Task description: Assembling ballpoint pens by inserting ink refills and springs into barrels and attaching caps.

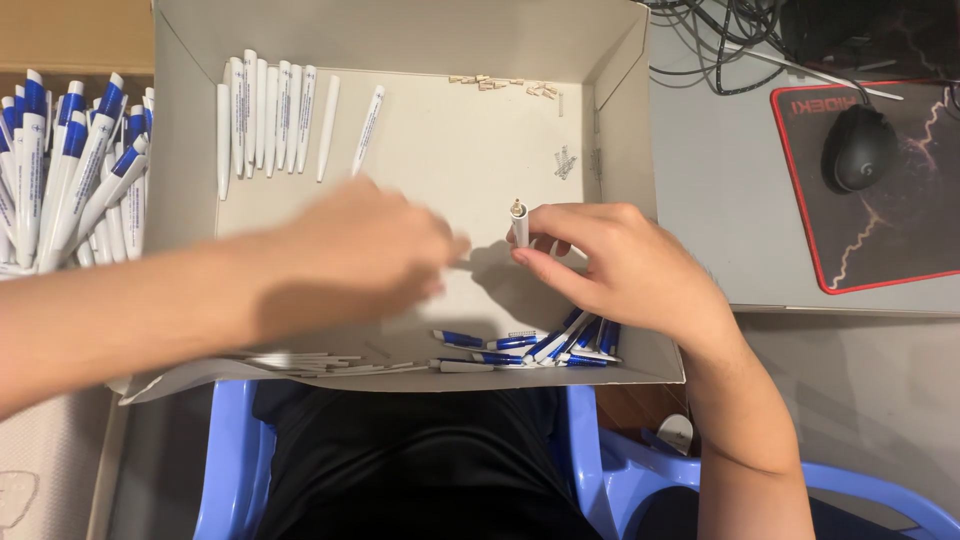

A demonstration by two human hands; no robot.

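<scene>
1. Pinching a slim white plastic pen barrel [520,226] between thumb and fingertips, the person's right hand [620,268] holds it upright above the middle of the shallow white cardboard box [180,120] on the lap; the barrel's long axis runs nearly vertical in the view, open tip toward the far wall.

2. Just to the left of the barrel, the left hand [375,250] crosses the box floor, blurred by motion, its fingertips pointing at the barrel and stopping a little short of it. Whether those fingers are spread, pressed together or carry a small part cannot be told through the blur.

3. Of the two hands, the right is the one on the barrel; the left is near but apart. The right wrist bends inward over the box's near right corner, while the left forearm comes in level from the left edge of the view.

4. Below the right hand, against the near wall, lies a heap of blue-and-white pen clip pieces [560,348]; along the same wall to the left lie thin white refills [300,362].

5. At the far left of the box floor a row of bare white pen barrels [265,120] lies side by side, long axes pointing away from the person.

6. Outside the box on the left stands a bundle of finished blue-and-white pens [70,170]; on the right, a black computer mouse [858,148] sits on a dark red-edged mouse mat [900,240].
</scene>
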